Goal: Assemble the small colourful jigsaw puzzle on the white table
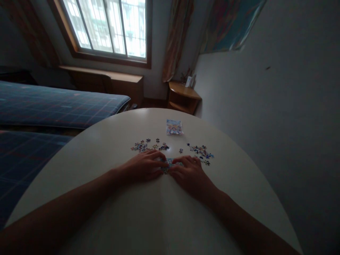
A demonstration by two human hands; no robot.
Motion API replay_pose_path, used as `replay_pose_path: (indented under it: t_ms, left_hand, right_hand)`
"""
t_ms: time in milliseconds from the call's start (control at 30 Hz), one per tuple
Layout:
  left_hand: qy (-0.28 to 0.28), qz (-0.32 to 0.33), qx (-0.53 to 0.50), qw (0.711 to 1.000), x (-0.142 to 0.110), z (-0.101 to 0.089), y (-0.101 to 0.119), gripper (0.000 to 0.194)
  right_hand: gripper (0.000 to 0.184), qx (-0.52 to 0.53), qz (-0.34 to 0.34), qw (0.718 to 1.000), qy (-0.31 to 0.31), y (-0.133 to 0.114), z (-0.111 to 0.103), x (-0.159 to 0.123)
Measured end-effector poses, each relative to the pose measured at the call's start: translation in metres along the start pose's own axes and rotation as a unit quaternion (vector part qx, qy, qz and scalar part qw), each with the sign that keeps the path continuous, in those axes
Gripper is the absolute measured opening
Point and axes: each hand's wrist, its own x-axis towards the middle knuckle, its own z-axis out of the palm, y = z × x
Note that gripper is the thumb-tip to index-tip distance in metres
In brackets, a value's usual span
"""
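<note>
A small joined section of jigsaw puzzle [170,161] lies flat on the white table, partly covered by my fingers. My left hand [148,163] holds its left side, with thumb and fingers curved over the edge. On the right side, my right hand [189,173] grips it with bent fingers, the thumb near the front edge. Whether either hand pinches a single piece is too dark and small to tell. Loose puzzle pieces [141,146] are scattered just beyond my left hand. More loose pieces [202,152] lie beyond my right hand.
A small printed picture packet [174,127] lies farther back on the round white table [111,219]. Left of the table is a bed with a blue plaid mattress [63,104]. A wooden corner shelf [184,91] stands behind, and a white wall [287,117] runs along the right.
</note>
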Motion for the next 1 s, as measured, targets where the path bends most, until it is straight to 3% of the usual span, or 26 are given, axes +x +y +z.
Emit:
replay_pose_path:
  t_ms: [167,267,433,500,667,733,1000]
  left_hand:
    - [-0.001,0.003,0.006,1.0,0.001,-0.001,0.002,0.029]
    - [-0.004,0.006,0.008,1.0,0.002,-0.002,0.002,0.028]
    - [0.004,0.018,0.005,1.0,0.001,-0.002,0.0,0.028]
    - [0.007,0.03,0.003,1.0,0.0,-0.003,0.001,0.026]
    - [-0.001,0.059,-0.011,0.998,0.002,-0.008,0.003,0.024]
    - [-0.004,0.06,-0.021,0.998,0.002,-0.009,0.004,0.023]
    - [0.007,0.05,-0.023,0.998,-0.001,-0.006,0.001,0.021]
  right_hand:
    - [0.009,-0.013,-0.048,0.999,-0.001,-0.001,-0.008,0.002]
    - [0.015,0.008,-0.048,0.998,-0.05,0.012,-0.026,0.002]
    - [0.01,0.037,0.109,0.988,-0.101,0.057,-0.061,-0.005]
    - [0.014,0.068,0.136,0.979,-0.134,0.068,-0.068,-0.008]
    - [0.03,0.132,0.129,0.963,-0.196,0.062,-0.069,-0.005]
    - [0.028,0.131,0.124,0.96,-0.212,0.058,-0.066,-0.002]
    - [0.023,0.129,0.144,0.968,-0.159,0.077,-0.065,-0.009]
